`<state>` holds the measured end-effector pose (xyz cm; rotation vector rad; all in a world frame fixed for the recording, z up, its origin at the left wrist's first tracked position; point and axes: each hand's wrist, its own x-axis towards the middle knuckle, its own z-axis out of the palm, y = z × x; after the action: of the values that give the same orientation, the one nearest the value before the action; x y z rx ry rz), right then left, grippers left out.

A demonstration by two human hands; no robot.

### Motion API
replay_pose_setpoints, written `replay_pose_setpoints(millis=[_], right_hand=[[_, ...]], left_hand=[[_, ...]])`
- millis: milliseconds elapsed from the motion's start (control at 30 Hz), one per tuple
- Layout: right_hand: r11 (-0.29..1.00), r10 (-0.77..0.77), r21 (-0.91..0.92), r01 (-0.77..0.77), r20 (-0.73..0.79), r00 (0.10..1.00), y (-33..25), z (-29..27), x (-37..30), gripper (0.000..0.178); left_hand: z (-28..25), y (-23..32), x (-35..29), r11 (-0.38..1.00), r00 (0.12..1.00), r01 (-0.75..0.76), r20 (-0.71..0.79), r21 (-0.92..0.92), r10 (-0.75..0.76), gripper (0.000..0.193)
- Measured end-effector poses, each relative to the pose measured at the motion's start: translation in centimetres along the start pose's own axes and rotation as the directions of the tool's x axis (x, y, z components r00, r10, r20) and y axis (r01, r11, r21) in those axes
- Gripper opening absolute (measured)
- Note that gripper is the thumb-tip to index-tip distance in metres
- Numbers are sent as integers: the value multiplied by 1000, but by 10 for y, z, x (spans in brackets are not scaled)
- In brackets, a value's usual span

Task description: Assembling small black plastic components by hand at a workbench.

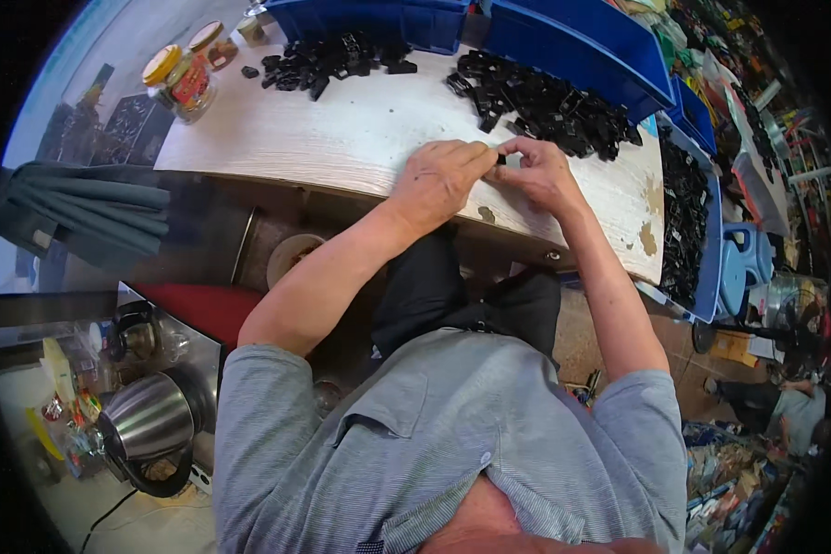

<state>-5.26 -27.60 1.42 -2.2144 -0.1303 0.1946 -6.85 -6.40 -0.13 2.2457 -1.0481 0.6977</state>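
Over the front part of the white table point(295, 138), my two hands meet at a small black part point(501, 160). My right hand point(543, 174) pinches it between thumb and fingers. My left hand point(441, 180) is closed, its fingertips at the part's left side; how much of the part they cover is hidden. Beyond my hands lies a large heap of small black plastic parts point(549, 106). A smaller pile of black parts point(337, 60) sits farther left on the table.
Blue bins point(582, 46) line the table's far edge. A blue tray point(708, 231) of black parts stands at the right. Jars with lids point(180, 83) occupy the far left corner. A metal kettle point(152, 415) is at lower left, a light-blue jug point(746, 258) at right.
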Motion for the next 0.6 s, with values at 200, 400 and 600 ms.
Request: replay_pose_setpoints(millis=[200, 400, 600], right_hand=[[999, -42, -28, 42, 10, 999, 1, -1, 1, 41], [996, -74, -53, 74, 1, 997, 1, 1, 3, 43], [999, 4, 54, -3, -18, 1000, -2, -2, -8, 28]], left_hand=[[4, 0, -6, 997, 1000, 20, 8, 81, -21, 28], [1, 5, -8, 991, 997, 57, 45, 120, -63, 30], [-3, -15, 2, 988, 983, 153, -100, -1, -152, 31]])
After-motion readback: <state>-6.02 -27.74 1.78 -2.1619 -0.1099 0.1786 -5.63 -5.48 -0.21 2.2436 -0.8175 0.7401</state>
